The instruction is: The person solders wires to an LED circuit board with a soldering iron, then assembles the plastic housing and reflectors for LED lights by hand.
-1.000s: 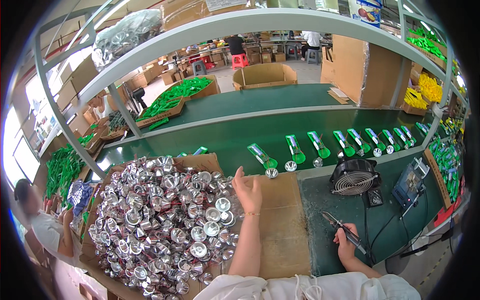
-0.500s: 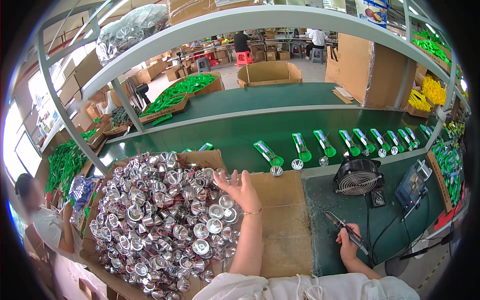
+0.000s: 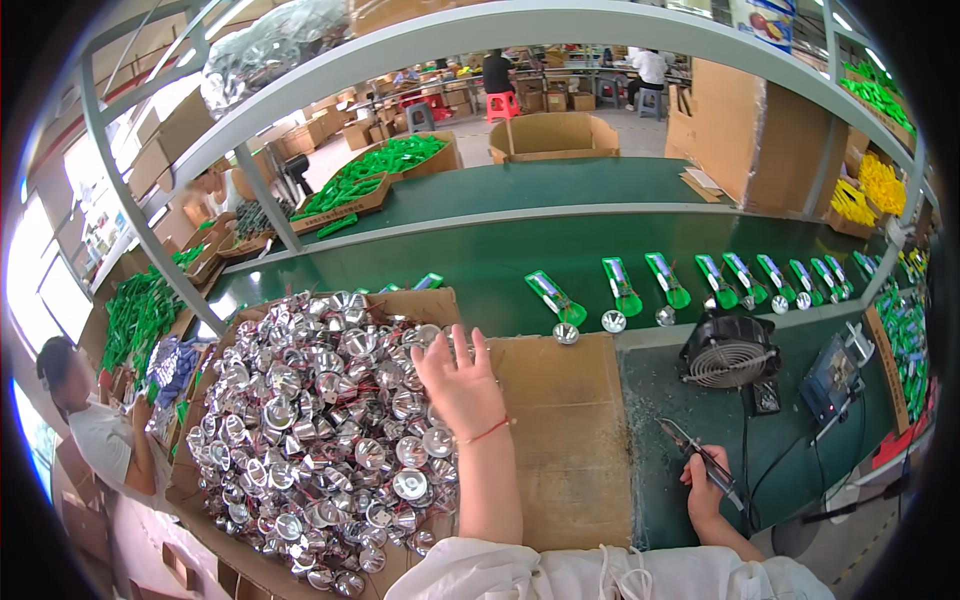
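My left hand [image 3: 462, 392] is raised palm up over the right edge of a cardboard box [image 3: 432, 303], fingers apart and nothing seen in it. Heaped in that box are many shiny cup-shaped reflectors [image 3: 320, 430] with thin red wires. My right hand [image 3: 706, 488] is wrapped round a soldering iron [image 3: 724, 478], its tip pointing up and left above the green bench mat. Beyond both hands stands a row of green plastic housings [image 3: 556, 300] with wires, several with a silver reflector [image 3: 566, 333] at the near end.
A black fan with a metal grille [image 3: 730, 350] stands right of centre, beside a blue soldering station [image 3: 832, 378] with cables. A flat cardboard sheet [image 3: 560, 440] covers the bench between my hands. A grey frame bar [image 3: 560, 35] crosses overhead. A co-worker [image 3: 105, 430] sits at the left.
My left hand has turned at the wrist, its fingers now pointing more upward, and sits slightly further left. The whole view has shifted a little. My right hand keeps its grip on the soldering iron.
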